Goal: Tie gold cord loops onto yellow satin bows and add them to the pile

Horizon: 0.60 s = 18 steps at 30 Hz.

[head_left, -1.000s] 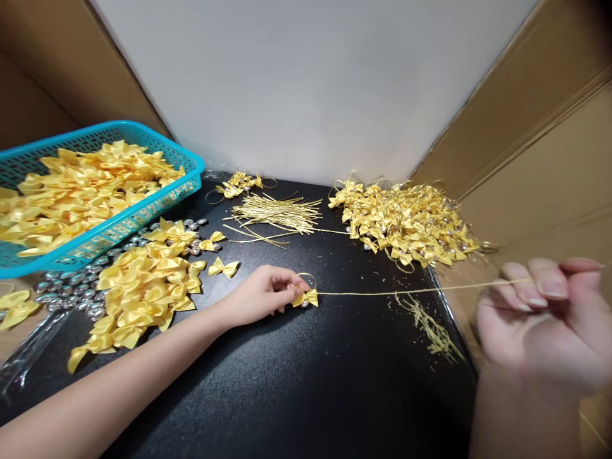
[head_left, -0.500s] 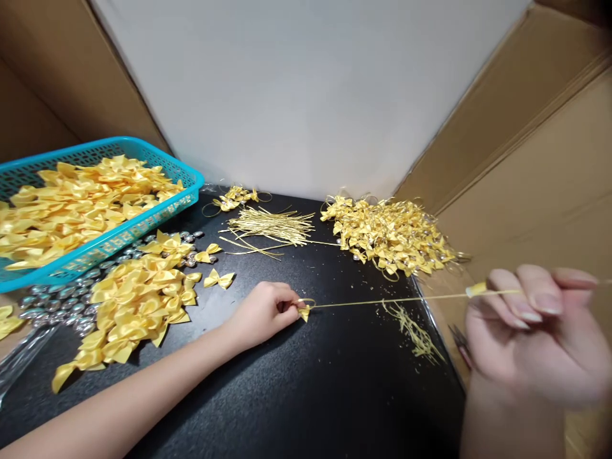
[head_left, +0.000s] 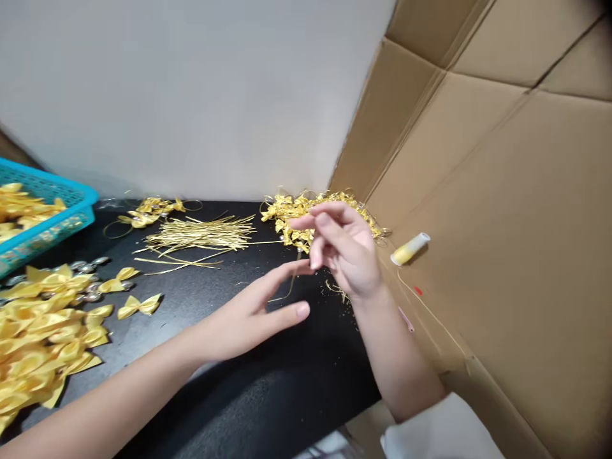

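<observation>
My left hand [head_left: 253,312] is held over the black table with fingers stretched out and thumb apart, nothing visible in it. Behind its fingers a thin gold cord [head_left: 290,290] curves down; I cannot tell what its upper end joins. My right hand [head_left: 347,248] is raised just beyond the left fingertips, fingers loosely bent and apart, with nothing visible in them. It partly hides a heap of finished gold bows with cord loops [head_left: 291,207]. A spool of yellow thread [head_left: 410,248] lies off to the right by the cardboard, its thread trailing downward.
Cut gold cords [head_left: 205,233] lie in a bundle at mid-table. Yellow ribbon bows [head_left: 52,331] are piled at left, beside silvery beads [head_left: 90,287] and a blue basket [head_left: 71,194] of more bows. Cardboard [head_left: 502,210] walls the right side; cord scraps [head_left: 337,292] lie near the right edge.
My right hand has let go of the thread spool and come left towards my left hand. My left hand has opened from its pinch on the small bow. The view has swung right.
</observation>
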Tool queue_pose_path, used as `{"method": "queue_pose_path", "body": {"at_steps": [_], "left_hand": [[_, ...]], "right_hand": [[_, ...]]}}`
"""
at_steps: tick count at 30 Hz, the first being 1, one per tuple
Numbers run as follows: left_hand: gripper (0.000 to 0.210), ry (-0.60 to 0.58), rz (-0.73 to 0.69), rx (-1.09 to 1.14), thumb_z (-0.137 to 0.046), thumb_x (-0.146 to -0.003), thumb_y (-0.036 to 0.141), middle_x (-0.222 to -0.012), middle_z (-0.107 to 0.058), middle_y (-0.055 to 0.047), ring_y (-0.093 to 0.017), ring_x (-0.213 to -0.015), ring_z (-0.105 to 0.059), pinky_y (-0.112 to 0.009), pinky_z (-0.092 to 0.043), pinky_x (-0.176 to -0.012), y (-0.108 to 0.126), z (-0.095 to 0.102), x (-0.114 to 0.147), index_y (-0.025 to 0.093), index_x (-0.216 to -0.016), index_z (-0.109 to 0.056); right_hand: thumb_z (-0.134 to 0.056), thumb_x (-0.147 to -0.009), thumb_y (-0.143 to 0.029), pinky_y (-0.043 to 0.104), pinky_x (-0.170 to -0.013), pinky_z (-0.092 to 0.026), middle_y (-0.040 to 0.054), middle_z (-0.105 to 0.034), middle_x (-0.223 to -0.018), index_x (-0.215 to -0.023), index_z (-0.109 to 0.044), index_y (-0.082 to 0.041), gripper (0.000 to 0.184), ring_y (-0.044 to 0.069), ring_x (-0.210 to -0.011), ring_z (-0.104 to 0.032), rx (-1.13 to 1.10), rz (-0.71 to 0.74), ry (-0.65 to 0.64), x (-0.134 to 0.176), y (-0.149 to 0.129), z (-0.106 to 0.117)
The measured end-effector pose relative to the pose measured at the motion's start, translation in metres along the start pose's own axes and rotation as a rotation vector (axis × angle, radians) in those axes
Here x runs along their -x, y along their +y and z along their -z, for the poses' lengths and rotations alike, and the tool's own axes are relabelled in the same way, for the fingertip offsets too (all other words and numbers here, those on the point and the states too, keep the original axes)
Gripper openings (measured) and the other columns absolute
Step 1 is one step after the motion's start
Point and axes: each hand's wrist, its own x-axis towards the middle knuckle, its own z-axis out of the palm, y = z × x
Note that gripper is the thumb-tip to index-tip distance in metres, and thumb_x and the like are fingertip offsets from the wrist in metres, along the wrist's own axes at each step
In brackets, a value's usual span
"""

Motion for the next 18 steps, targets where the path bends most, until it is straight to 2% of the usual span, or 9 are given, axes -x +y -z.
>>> {"method": "queue_pose_path", "body": {"at_steps": [2,3,5,7,10,13,18], "left_hand": [[0.036,-0.098,0.037,0.281,-0.053,-0.086,0.051,-0.086,-0.063,-0.005,-0.021,-0.086,-0.059,-0.031,-0.048,-0.079,0.012,-0.004,-0.015,0.019,-0.102,-0.06],[0.035,-0.095,0.03,0.43,-0.052,-0.087,0.052,-0.067,-0.054,0.0,-0.016,-0.068,-0.054,-0.028,-0.047,-0.067,0.016,-0.004,-0.021,0.018,-0.093,-0.06],[0.028,-0.079,0.053,0.62,-0.053,-0.088,0.047,-0.054,-0.032,0.007,-0.008,-0.048,-0.034,-0.021,-0.037,-0.05,0.022,-0.001,-0.028,0.02,-0.084,-0.055],[0.026,-0.04,0.085,0.693,-0.051,-0.09,0.041,-0.053,-0.021,0.008,-0.007,-0.044,-0.019,-0.019,-0.025,-0.043,0.024,0.006,-0.029,0.02,-0.074,-0.05],[0.03,-0.006,0.127,0.73,-0.047,-0.093,0.035,-0.054,-0.017,0.007,-0.007,-0.045,-0.014,-0.018,-0.02,-0.042,0.024,0.017,-0.024,0.019,-0.067,-0.044],[0.03,0.006,0.153,0.766,-0.044,-0.094,0.031,-0.055,-0.016,0.007,-0.008,-0.047,-0.013,-0.018,-0.019,-0.043,0.019,0.025,-0.016,0.018,-0.067,-0.045],[0.03,-0.003,0.185,0.703,-0.041,-0.095,0.03,-0.055,-0.022,0.006,-0.008,-0.049,-0.017,-0.018,-0.023,-0.046,0.002,0.034,-0.011,0.017,-0.07,-0.05]], "right_hand": [[-0.066,-0.081,-0.032,0.015,-0.03,-0.03,-0.0009,-0.074,-0.089,-0.082,-0.069,-0.024,0.009,0.003,-0.041,-0.049,-0.027,-0.07,-0.033,-0.008,0.005,-0.004],[-0.068,-0.079,-0.031,0.015,-0.03,-0.029,-0.0012,-0.073,-0.088,-0.081,-0.069,-0.023,0.009,0.002,-0.04,-0.045,-0.047,-0.1,-0.025,-0.012,0.008,-0.003],[-0.071,-0.076,-0.027,0.013,-0.031,-0.027,-0.0028,-0.071,-0.082,-0.078,-0.069,-0.021,0.007,0.001,-0.04,-0.04,-0.102,-0.175,0.031,-0.019,0.013,0.004],[-0.072,-0.074,-0.023,0.011,-0.031,-0.025,-0.0046,-0.069,-0.074,-0.076,-0.068,-0.02,0.005,0.0,-0.04,-0.038,-0.182,-0.281,0.122,-0.024,0.02,0.014],[-0.072,-0.074,-0.019,0.01,-0.031,-0.026,-0.0055,-0.067,-0.071,-0.073,-0.065,-0.019,0.007,0.0,-0.041,-0.04,-0.297,-0.39,0.266,-0.029,0.029,0.026],[-0.072,-0.075,-0.018,0.009,-0.033,-0.031,-0.005,-0.068,-0.072,-0.073,-0.063,-0.019,0.009,0.0,-0.043,-0.047,-0.322,-0.338,0.364,-0.032,0.034,0.034],[-0.07,-0.079,-0.019,0.007,-0.044,-0.048,-0.0046,-0.068,-0.074,-0.076,-0.063,-0.019,0.008,0.002,-0.057,-0.061,-0.219,-0.16,0.503,-0.035,0.028,0.051]]}}
